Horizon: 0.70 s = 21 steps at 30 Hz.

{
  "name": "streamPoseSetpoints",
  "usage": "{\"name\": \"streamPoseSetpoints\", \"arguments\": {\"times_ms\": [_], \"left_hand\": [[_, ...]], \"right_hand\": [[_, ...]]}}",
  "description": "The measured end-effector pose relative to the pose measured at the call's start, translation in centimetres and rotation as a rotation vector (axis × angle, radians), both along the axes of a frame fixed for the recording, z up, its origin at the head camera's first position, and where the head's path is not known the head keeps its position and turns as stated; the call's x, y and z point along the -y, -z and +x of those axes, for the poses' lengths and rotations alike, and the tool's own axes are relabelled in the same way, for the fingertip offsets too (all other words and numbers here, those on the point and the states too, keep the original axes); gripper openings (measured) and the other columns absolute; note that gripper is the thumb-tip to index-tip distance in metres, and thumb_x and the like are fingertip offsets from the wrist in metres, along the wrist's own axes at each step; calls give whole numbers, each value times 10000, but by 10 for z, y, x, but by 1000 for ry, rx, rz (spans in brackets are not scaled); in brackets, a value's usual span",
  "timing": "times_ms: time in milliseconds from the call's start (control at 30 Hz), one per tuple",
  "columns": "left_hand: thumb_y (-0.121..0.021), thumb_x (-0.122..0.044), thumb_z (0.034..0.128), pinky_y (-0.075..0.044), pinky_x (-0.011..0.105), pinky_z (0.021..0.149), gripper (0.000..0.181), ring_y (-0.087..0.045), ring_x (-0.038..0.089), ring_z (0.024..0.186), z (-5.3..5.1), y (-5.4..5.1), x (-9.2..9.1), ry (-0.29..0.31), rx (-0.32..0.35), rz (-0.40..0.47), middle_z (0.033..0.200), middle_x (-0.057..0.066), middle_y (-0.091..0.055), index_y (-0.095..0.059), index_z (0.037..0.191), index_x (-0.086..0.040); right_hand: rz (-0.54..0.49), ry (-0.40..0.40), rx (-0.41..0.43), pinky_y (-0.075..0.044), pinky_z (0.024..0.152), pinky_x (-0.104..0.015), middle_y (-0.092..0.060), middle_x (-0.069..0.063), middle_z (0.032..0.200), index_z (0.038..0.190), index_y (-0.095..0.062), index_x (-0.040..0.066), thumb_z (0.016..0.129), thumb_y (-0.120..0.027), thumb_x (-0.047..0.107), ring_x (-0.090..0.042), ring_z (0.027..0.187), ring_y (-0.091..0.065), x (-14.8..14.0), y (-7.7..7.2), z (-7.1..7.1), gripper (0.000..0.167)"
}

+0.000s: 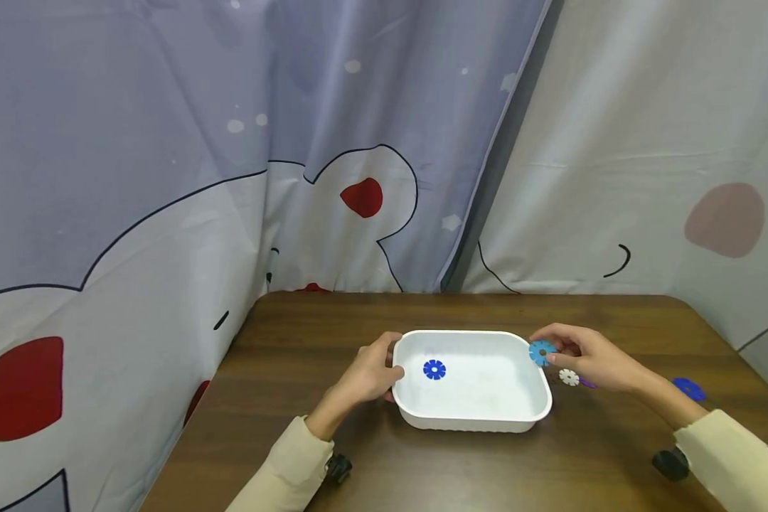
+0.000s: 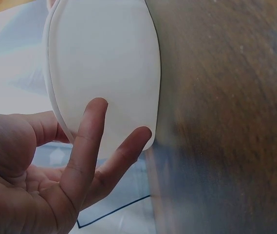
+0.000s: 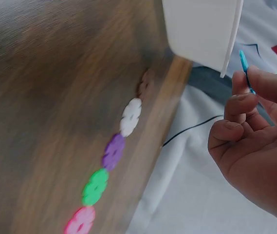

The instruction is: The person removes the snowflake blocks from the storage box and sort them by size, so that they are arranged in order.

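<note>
A white plastic tray stands on the table with a dark blue flower-shaped disc lying in its left part. My left hand grips the tray's left end, thumb at the rim and fingers spread along the outer wall. Over the tray's right rim, my right hand pinches a light blue flower-shaped disc between thumb and fingers. The right wrist view shows that disc edge-on. Near the hand lie a white disc and a purple disc, partly hidden.
In the right wrist view, a row on the wooden table includes a brown disc, a green disc and a pink disc. Another blue disc lies beyond my right forearm. Printed curtains hang behind the table.
</note>
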<state>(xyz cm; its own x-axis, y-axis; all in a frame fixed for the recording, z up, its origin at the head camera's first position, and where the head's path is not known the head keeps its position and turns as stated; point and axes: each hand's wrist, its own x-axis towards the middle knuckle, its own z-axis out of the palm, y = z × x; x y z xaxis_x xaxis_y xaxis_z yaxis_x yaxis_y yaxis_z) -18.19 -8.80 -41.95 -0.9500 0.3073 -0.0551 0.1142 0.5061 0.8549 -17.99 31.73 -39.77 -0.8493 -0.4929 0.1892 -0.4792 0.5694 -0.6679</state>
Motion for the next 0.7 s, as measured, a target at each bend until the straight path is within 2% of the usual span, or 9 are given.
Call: {"name": "streamPoseSetpoints", "arguments": {"times_ms": [133,367,500,700], "left_hand": [[-657,52,948,-630,433,527,632,-765,324,736,0,0,1,-14,6,-17,1237,346,-676,-444,1541,7],[-667,50,948,-627,428,521,633,-762,313,738,1,0,2,-9,7,-21,1261,356,-666,-444,1539,8],[-667,48,953,-630,433,529,635,-759,304,739,1,-1,3,-8,7,-34,1272,355,-662,-440,1544,8],[-671,51,954,-633,443,538,626,-761,308,741,0,-1,0,-2,10,-37,1258,345,-668,-448,1536,4]], "right_hand": [[-2,12,-12,-509,551,-250,-696,-43,913,1292,-674,125,996,-714,56,-152,666,-623,-12,3,3,306],[0,46,-21,-478,537,-246,-648,1,855,1281,-654,62,971,-724,8,-103,654,-586,-37,10,8,322],[8,87,5,-464,526,-256,-644,1,857,1261,-632,23,965,-725,-2,-117,668,-580,-54,13,10,311],[14,118,-12,-426,501,-281,-641,-31,834,1259,-618,17,975,-693,-40,-139,657,-558,-85,20,14,299]]}}
